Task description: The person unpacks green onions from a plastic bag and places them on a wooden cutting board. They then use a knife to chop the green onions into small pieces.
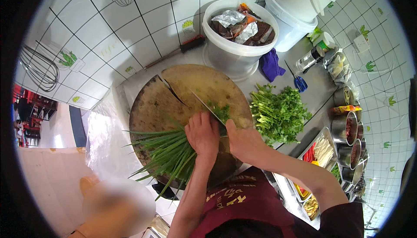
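Note:
A bunch of long green scallions [166,150] lies across a round wooden chopping block [211,78], which has a deep crack at its far left. My left hand [203,137] presses down on the bunch near its right end. In my right hand [242,140] is a kitchen knife [206,105], its blade angled up and left, close beside my left fingers. Chopped green bits [222,111] sit just past the blade. The knife's handle is mostly hidden in my right fist.
Right of the block lies a pile of cilantro [281,114]. Behind stand a white bucket [241,49] of packets, a purple cloth [272,65] and blue-handled scissors [299,83]. Metal pots [345,127] and ingredient trays [321,153] line the right. A person [119,208], blurred, is at lower left.

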A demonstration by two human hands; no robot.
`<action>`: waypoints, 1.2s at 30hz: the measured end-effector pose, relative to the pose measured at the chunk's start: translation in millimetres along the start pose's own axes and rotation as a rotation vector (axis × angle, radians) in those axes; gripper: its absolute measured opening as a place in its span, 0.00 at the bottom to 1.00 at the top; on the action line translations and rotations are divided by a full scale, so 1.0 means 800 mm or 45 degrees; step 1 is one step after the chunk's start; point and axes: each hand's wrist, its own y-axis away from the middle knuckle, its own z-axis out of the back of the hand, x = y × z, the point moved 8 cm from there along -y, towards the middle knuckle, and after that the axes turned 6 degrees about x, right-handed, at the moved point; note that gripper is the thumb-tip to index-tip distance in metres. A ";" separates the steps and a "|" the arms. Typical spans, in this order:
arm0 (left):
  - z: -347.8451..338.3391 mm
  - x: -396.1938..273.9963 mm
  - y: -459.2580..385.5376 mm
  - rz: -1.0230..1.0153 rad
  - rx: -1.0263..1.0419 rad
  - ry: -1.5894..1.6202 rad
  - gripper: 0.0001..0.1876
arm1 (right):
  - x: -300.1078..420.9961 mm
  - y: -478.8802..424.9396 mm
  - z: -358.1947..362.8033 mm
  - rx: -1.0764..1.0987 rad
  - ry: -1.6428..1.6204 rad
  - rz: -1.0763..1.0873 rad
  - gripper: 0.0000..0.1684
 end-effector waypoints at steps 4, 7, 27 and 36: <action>-0.002 0.005 0.003 -0.013 -0.087 0.020 0.08 | -0.015 0.009 0.009 -0.084 -0.034 -0.020 0.13; -0.004 0.010 0.007 -0.007 -0.119 0.027 0.09 | 0.000 0.035 0.030 0.030 -0.044 -0.078 0.12; -0.003 0.006 0.007 -0.003 -0.018 0.043 0.09 | 0.007 0.032 0.015 0.169 -0.106 -0.106 0.13; -0.008 0.017 0.013 0.005 -0.131 0.003 0.10 | -0.005 0.028 0.018 -0.002 -0.121 -0.072 0.13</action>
